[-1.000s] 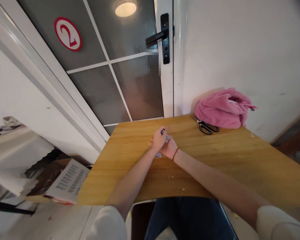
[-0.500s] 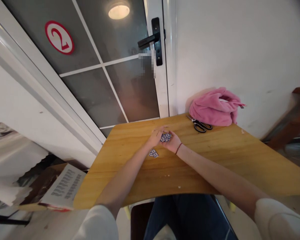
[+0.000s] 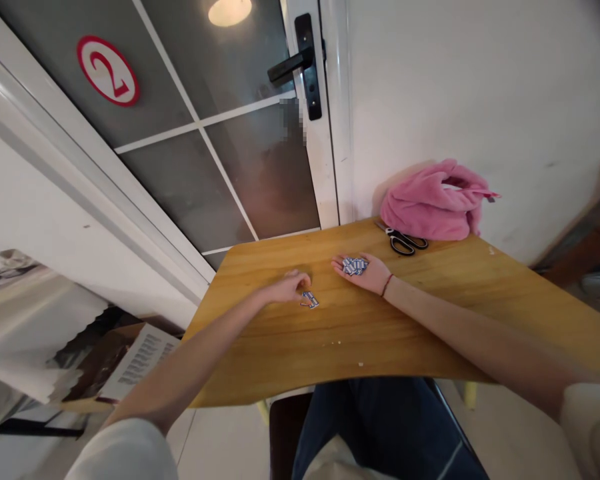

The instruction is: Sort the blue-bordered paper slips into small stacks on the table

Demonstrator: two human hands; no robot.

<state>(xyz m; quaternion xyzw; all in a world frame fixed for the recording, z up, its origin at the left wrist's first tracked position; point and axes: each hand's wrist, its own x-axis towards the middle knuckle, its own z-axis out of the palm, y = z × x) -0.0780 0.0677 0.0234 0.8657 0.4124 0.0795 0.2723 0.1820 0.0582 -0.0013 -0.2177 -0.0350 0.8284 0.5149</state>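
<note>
My right hand [image 3: 369, 275] is turned palm up above the table, with a heap of small white-and-blue printed paper pieces [image 3: 355, 266] resting on the palm and fingers. A red string circles that wrist. To its left, my left hand [image 3: 289, 287] is at the tabletop, thumb and fingers curved and apart. Right at those fingertips lie several more such pieces [image 3: 310, 299] in a small cluster on the wood. Whether the thumb touches them I cannot tell.
The wooden table [image 3: 260, 347] carries black-handled scissors [image 3: 404, 241] and a pink plush cloth [image 3: 433, 203] at the back right. Tiny white scraps [image 3: 361, 364] lie near the front edge. Behind stands a glass-paned door [image 3: 260, 180]; an open cardboard box [image 3: 143, 357] is at lower left.
My hands have parted. The right has moved right with the heap, palm now opened upward; the left has moved left and down to the cluster on the table. The view has shifted slightly.
</note>
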